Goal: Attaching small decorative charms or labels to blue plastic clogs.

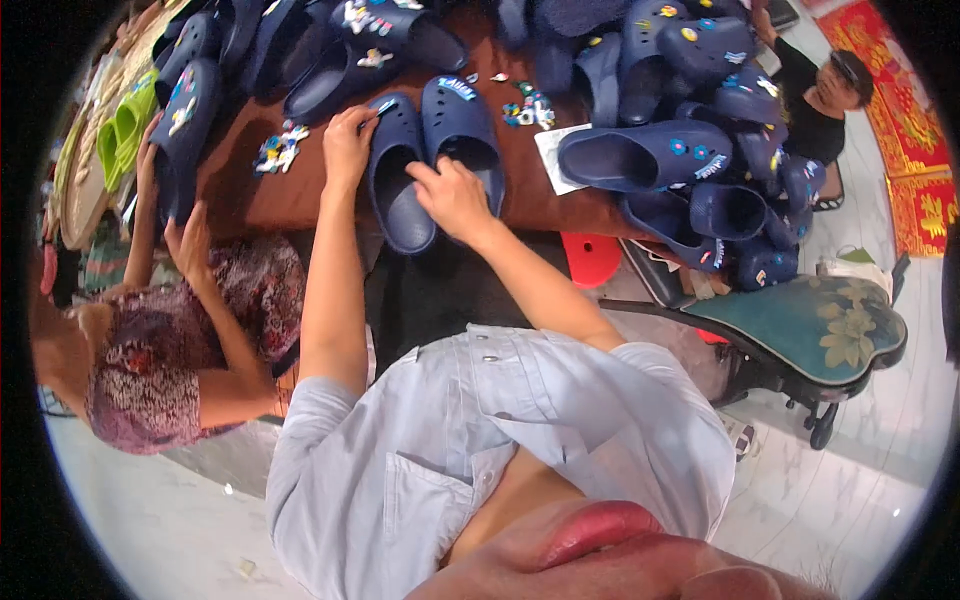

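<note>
Two navy foam clogs lie side by side before me on the brown-covered table, toes away from me. At the toe of the left clog (pixel 405 220), my left hand (pixel 349 145) pinches a small pale charm (pixel 386 105) against the holed upper. My right hand (pixel 453 200) reaches across the foot openings, its fingers closed at the inner edge of the left clog; part of that grip is hidden. The right clog (pixel 458 115) has a light-blue lettering charm near its toe. Loose charms (pixel 283 148) lie left of my left hand, and another charm cluster (pixel 528 105) lies to the right.
More navy clogs are heaped on the right (pixel 645 158) and at the back. On the left, a co-worker's hands hold a navy clog (pixel 187 130). Another person (pixel 825 100) is at the far right. A green chair cushion (pixel 815 325) and a red stool (pixel 590 258) stand beside me.
</note>
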Tool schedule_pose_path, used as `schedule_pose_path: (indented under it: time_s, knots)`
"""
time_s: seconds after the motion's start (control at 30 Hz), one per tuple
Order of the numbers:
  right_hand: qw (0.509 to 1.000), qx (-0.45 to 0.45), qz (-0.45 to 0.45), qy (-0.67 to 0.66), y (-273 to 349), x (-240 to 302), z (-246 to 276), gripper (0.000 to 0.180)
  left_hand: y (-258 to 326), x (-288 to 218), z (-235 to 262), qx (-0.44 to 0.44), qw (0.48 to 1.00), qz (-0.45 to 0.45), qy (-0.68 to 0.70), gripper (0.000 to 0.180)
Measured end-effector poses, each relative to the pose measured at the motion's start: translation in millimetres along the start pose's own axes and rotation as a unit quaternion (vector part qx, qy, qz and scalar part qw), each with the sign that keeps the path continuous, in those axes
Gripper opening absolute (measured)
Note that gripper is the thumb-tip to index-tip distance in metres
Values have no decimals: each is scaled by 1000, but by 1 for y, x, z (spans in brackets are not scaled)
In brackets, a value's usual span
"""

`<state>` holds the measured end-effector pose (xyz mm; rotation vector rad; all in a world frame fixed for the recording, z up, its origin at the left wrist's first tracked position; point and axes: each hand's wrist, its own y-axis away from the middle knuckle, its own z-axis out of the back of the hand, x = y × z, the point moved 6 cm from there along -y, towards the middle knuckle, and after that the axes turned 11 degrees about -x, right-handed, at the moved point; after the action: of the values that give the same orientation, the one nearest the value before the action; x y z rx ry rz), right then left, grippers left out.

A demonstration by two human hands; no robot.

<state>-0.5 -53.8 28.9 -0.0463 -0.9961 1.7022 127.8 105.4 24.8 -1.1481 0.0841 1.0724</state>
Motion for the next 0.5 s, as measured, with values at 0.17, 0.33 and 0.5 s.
schedule_pose_path:
  time_s: [0.17,0.33,0.5]
  knots:
    - [999,28,-1,34,-3,-6,1,25,-5,2,-10,8,999,41,21,17]
    - [999,37,-9,29,-4,-7,-2,28,-7,10,-7,-44,990,134,25,20]
    - [999,39,-14,22,-2,-6,-2,27,-10,15,-8,-53,982,179,39,20]
